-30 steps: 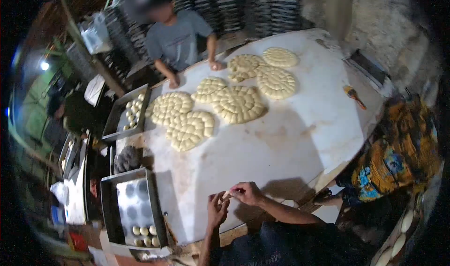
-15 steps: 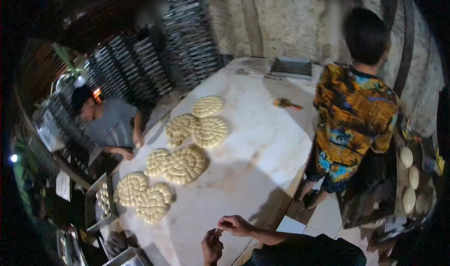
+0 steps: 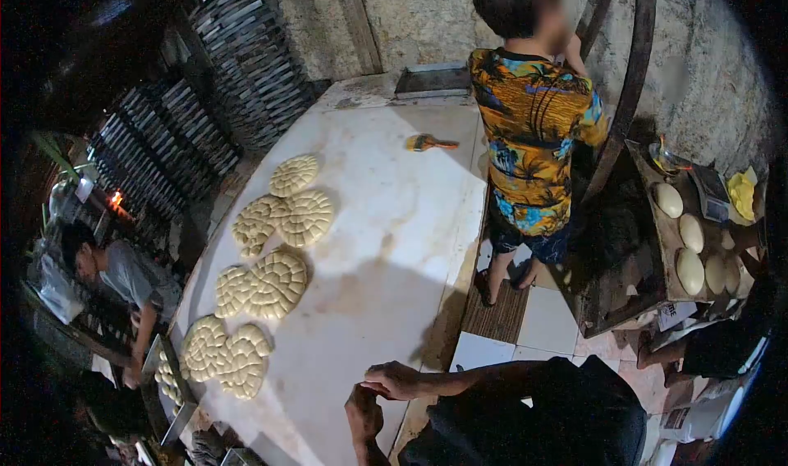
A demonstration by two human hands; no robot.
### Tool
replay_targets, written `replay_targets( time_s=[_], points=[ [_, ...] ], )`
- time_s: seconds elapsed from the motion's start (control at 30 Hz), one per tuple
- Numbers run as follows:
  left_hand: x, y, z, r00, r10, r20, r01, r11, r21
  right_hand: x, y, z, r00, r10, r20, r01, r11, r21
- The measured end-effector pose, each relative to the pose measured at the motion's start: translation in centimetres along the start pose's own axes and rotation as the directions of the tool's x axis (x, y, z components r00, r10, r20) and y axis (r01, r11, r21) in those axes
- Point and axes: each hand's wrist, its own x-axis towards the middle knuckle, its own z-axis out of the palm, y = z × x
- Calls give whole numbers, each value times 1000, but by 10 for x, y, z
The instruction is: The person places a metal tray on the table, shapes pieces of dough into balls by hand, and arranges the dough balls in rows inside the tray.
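My right hand and my left hand meet over the near edge of the white table. Their fingers are closed and touch each other; whatever may lie between them is too small or hidden to make out. Ahead and to the left, pale dough pieces cut into small blocks lie in rounded clusters: one cluster is closest to my hands, another sits beyond it, and more dough lies farther along the table.
A brush and a dark tray lie toward the far end. One person stands at the right side, another bends at the left beside a tray of small dough balls. Dough loaves rest on a right-hand board.
My view has swung right, so the table shifts left. My hands stay together. The person at the left has bent lower with an arm toward the tray; the one at right raises a hand.
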Motion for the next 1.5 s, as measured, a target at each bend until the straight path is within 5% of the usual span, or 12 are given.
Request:
replay_targets(
  time_s=[0.2,0.27,0.3,0.37,0.43,0.6,0.67,0.97,1.03,1.2,1.33,1.5],
  points=[
    [-24,-6,-56,954,-129,272,157,984,-86,-10,55,27,951,221,-215,-238,970,-58],
    [-24,0,-75,956,-290,-49,226,831,-509,-7,65,2,940,342,-18,-331,893,-304],
    [-17,-37,-97,960,99,-261,-61,987,152,-11,58,0,949,312,-52,-316,933,-171],
    [-22,-149,-116,852,490,-185,-183,610,771,-11,18,-28,961,276,-12,-273,945,-179],
    [-69,-223,-121,953,191,-235,151,371,916,-15,-6,-29,957,273,101,-232,924,-303],
    [-139,-129,-93,963,-249,-98,228,573,787,-47,-73,29,947,203,249,-158,969,-189],
    [-162,-39,-70,957,-291,-13,289,946,146,-67,-93,73,930,122,346,-41,972,-231],
    [-293,-10,-41,886,-431,-171,286,798,-530,-130,-153,99,750,29,660,-159,978,137],
    [-298,-9,-37,872,-389,-297,235,866,-442,-137,-151,114,822,-18,570,-290,847,445],
    [-281,25,-49,798,-196,-571,92,974,-205,-124,-190,131,920,87,381,-184,957,226],
    [-259,-6,-62,918,37,-395,122,921,370,-88,-192,121,974,-63,216,22,982,188],
    [-210,-5,-87,952,-168,-254,84,947,-310,-17,-72,118,960,-162,228,190,976,-107]
  ],
)
